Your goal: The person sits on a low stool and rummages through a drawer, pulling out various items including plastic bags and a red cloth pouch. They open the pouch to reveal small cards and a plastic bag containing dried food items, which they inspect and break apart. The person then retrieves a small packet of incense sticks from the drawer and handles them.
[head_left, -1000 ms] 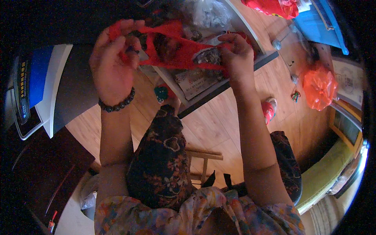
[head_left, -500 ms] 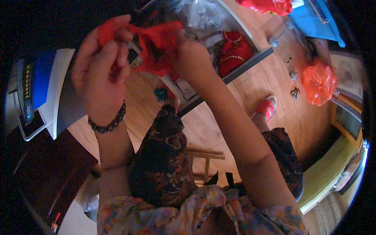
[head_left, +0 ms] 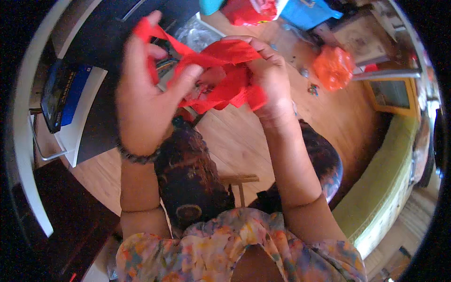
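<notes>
A bright red cloth ribbon [head_left: 230, 52] stretches in loose folds between my raised hands. My left hand [head_left: 143, 103], with a dark beaded bracelet at the wrist, has one strand running round its upper fingers; its thumb is held apart against the red folds. At the other end, my right hand [head_left: 274, 77] is closed on the gathered ribbon, its fingers curled over the top edge. Motion blurs the left fingertips. Behind the ribbon, an open drawer holding crumpled clear plastic [head_left: 195, 34] is mostly hidden.
Blue and black boxes or books [head_left: 75, 96] stand by a white panel on the left. On the right are an orange plastic bag [head_left: 334, 68], a blue bag [head_left: 307, 14] and a yellow-green padded seat [head_left: 380, 183]. A small wooden stool [head_left: 239, 179] stands between my legs.
The view has swung right. The ribbon is spread wider and shows larger loops. My right hand has turned and shifted rightward, while the left thumb has spread away from its fingers.
</notes>
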`<state>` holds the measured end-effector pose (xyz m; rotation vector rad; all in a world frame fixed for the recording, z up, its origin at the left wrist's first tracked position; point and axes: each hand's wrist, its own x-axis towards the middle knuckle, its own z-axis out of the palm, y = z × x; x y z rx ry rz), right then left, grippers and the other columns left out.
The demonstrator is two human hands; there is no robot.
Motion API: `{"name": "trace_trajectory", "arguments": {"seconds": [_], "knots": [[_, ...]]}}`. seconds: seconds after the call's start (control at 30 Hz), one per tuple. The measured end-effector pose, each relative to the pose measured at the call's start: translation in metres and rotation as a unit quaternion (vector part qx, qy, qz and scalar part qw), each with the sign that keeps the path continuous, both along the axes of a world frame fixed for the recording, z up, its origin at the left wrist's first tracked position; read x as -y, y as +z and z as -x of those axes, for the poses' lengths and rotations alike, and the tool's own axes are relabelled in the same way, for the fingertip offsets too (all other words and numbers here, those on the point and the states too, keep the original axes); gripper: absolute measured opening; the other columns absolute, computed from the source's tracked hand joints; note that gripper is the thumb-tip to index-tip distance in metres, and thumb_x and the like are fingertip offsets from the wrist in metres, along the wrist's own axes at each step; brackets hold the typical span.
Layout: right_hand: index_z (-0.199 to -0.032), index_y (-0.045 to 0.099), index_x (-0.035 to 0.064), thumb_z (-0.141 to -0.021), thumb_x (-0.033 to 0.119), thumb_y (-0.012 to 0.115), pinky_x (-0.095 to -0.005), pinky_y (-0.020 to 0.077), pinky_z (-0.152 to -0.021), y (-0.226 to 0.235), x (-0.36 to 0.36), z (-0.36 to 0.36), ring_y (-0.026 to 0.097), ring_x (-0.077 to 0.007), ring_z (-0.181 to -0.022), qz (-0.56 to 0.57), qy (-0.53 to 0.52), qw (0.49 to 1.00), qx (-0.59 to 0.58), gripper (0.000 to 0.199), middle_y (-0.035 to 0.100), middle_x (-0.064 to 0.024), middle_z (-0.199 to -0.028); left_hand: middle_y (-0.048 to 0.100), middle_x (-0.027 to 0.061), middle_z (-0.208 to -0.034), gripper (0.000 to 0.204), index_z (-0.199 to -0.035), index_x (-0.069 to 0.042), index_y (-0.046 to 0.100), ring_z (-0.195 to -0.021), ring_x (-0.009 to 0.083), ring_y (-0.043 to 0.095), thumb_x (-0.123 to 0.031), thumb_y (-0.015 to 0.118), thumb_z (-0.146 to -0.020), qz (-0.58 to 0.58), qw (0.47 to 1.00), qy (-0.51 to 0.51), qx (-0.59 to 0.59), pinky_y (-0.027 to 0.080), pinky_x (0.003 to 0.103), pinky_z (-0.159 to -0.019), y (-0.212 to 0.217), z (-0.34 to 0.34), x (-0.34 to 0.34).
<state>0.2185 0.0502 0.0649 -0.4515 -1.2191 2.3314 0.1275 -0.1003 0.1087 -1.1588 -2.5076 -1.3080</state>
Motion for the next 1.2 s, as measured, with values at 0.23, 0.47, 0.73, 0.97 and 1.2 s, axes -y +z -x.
{"name": "trace_trajectory", "arguments": {"seconds": [0.23,0.47,0.73,0.97,1.2], "knots": [[-0.101,0.061,-0.0054,-0.082,-0.007,0.045,-0.0301,0.0508,-0.081,0.065,0.013,-0.132,0.064,-0.0191,-0.087,-0.027,-0.051,0.998,-0.015,0.026,0.065,-0.0123,-0.097,0.064,0.018,-0.096,0.042,-0.114,0.001,0.052,-0.088,0.0267,0.063,-0.018,0.069,-0.08,0.1,0.976,-0.162,0.104,0.05,0.037,-0.073,0.003,-0.087,-0.004],[-0.102,0.062,0.0019,-0.072,-0.007,0.057,-0.0309,0.0507,-0.077,0.068,0.025,-0.281,0.065,-0.0253,-0.088,-0.623,-0.178,0.695,0.312,0.031,0.065,-0.0184,-0.099,0.062,0.0118,-0.108,0.027,-0.113,-0.001,0.057,-0.099,0.0241,0.06,-0.006,0.053,-0.086,-0.194,0.664,-0.279,0.666,0.048,0.036,-0.088,-0.025,-0.195,0.012],[-0.096,0.064,0.0012,-0.079,-0.002,0.054,-0.0254,0.0441,-0.052,0.052,0.039,-0.334,0.056,-0.011,-0.061,-0.198,-0.185,0.928,0.257,0.021,0.063,-0.008,-0.072,0.062,0.0108,-0.111,0.029,-0.112,-0.004,0.056,-0.106,0.0272,0.058,-0.016,0.054,-0.086,-0.296,0.451,-0.299,0.787,0.044,0.043,-0.094,-0.009,-0.253,-0.006],[-0.097,0.062,-0.0003,-0.076,-0.004,0.058,-0.0265,0.0472,-0.053,0.05,0.04,-0.376,0.059,-0.0122,-0.061,-0.3,-0.197,0.897,0.258,0.022,0.063,-0.0079,-0.074,0.064,0.0064,-0.099,0.018,-0.105,-0.003,0.06,-0.087,0.0136,0.062,-0.012,0.055,-0.091,-0.22,0.702,-0.331,0.591,0.051,0.027,-0.077,0.025,-0.283,-0.024],[-0.108,0.055,0.002,-0.073,0.002,0.065,-0.0328,0.0505,-0.068,0.065,0.078,-0.396,0.062,-0.0239,-0.079,-0.498,-0.275,0.769,0.292,0.037,0.061,-0.0122,-0.09,0.063,0.0026,-0.098,0.019,-0.103,-0.005,0.06,-0.086,0.0112,0.061,-0.019,0.053,-0.094,-0.121,0.798,-0.277,0.521,0.05,0.025,-0.075,0.002,-0.3,-0.017]]}}
